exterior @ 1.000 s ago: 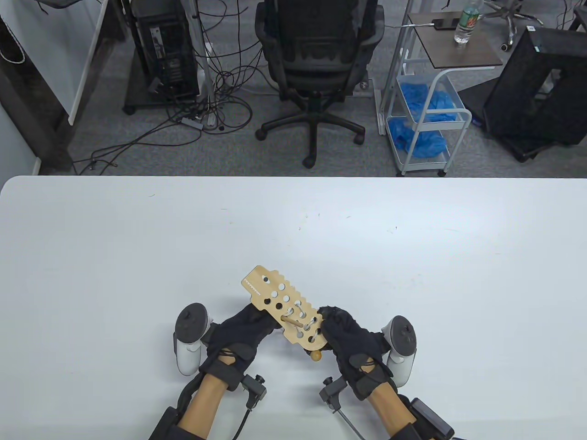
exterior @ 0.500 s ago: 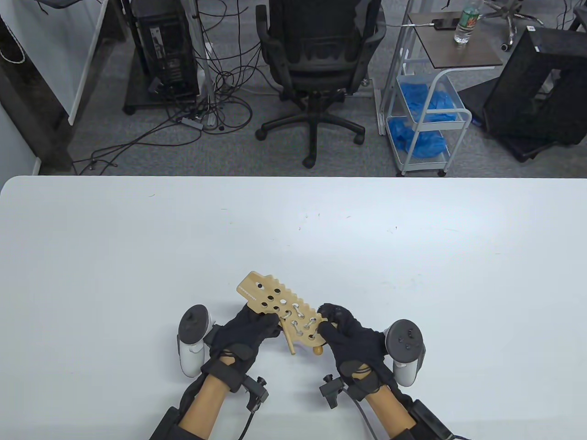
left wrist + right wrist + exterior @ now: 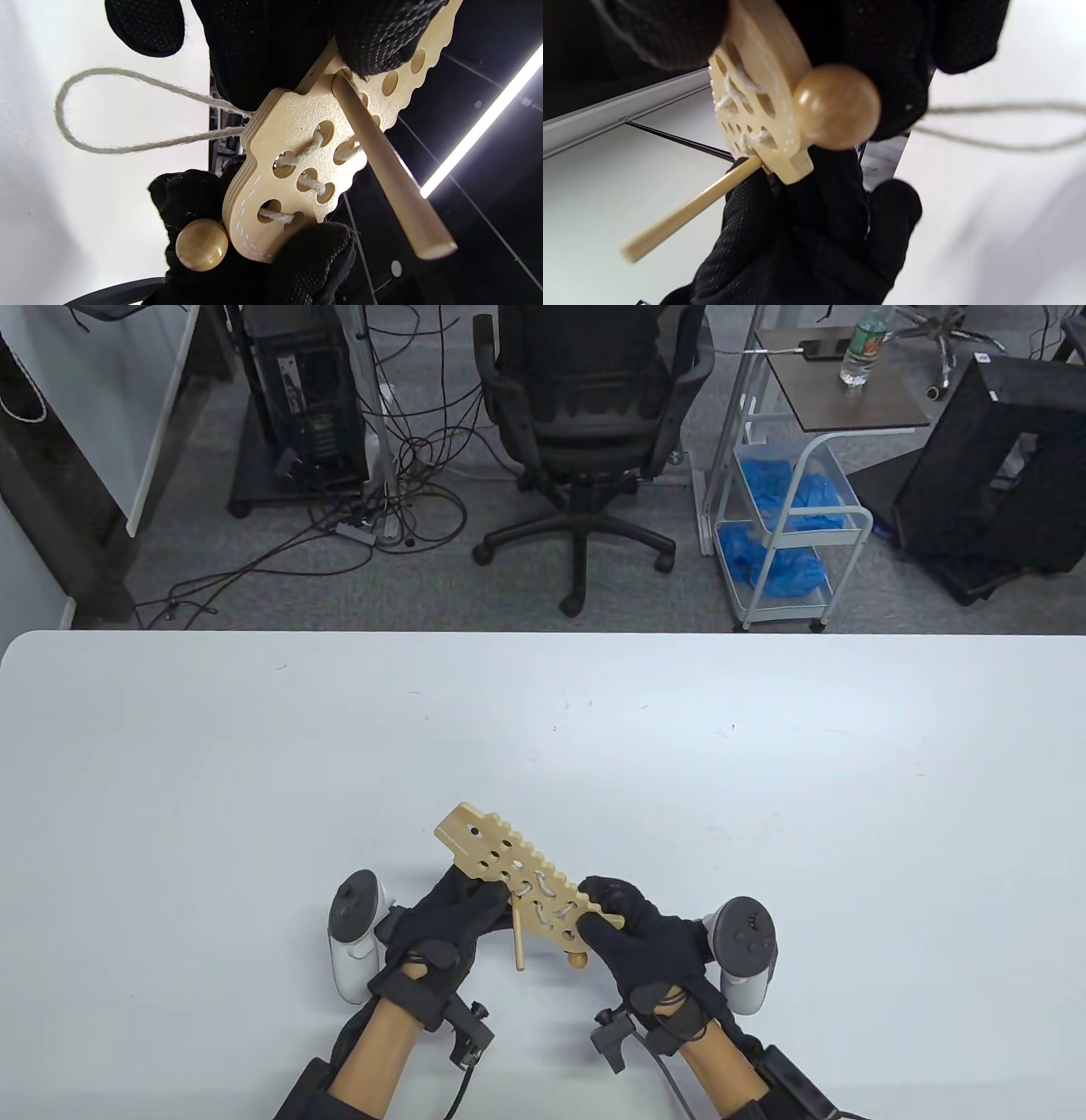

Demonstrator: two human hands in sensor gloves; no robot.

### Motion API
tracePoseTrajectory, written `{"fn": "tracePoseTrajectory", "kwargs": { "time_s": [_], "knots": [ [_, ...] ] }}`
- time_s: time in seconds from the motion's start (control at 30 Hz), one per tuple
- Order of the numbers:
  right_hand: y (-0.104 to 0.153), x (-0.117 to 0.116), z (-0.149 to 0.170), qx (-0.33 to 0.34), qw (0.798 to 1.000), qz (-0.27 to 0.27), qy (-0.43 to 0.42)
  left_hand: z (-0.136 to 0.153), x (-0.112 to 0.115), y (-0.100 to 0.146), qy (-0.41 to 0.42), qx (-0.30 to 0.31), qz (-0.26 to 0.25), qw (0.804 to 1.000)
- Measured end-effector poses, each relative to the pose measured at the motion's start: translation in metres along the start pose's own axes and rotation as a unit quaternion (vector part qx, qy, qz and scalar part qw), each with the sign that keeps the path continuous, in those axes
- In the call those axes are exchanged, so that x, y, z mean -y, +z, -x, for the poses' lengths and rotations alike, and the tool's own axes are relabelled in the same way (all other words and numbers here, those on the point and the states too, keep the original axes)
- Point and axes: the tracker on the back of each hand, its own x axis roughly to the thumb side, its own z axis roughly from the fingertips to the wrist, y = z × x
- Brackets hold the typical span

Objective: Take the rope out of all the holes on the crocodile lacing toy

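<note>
A: Item one, location?
B: Crocodile lacing toy (image 3: 517, 882), wooden, held tilted above the table (image 3: 764, 780) near its front edge, between both hands.
A: Hands?
B: Left hand (image 3: 445, 929) grips the board's middle, fingers closed around it, at the wooden needle (image 3: 517, 937). Right hand (image 3: 649, 946) pinches the tail end beside the wooden bead (image 3: 578, 959).
A: Rope?
B: Rope (image 3: 127, 110) laced through the tail holes; a slack loop hangs behind the board.
</note>
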Motion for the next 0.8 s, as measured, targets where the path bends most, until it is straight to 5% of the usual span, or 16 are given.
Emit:
{"fn": "tracePoseTrajectory", "kwargs": {
  "time_s": [0.27,0.47,0.8],
  "knots": [
    [0.002,0.006,-0.011,0.045,0.993,0.041,0.105,0.007,0.012,-0.001,-0.059,-0.056,0.054,0.995],
    [0.002,0.006,-0.005,0.028,0.996,0.046,0.071,0.000,0.013,-0.002,-0.157,-0.055,0.020,0.986],
    [0.002,0.024,0.010,-0.041,0.993,0.111,0.024,-0.002,0.007,0.000,-0.187,-0.056,-0.005,0.981]
  ]
}}
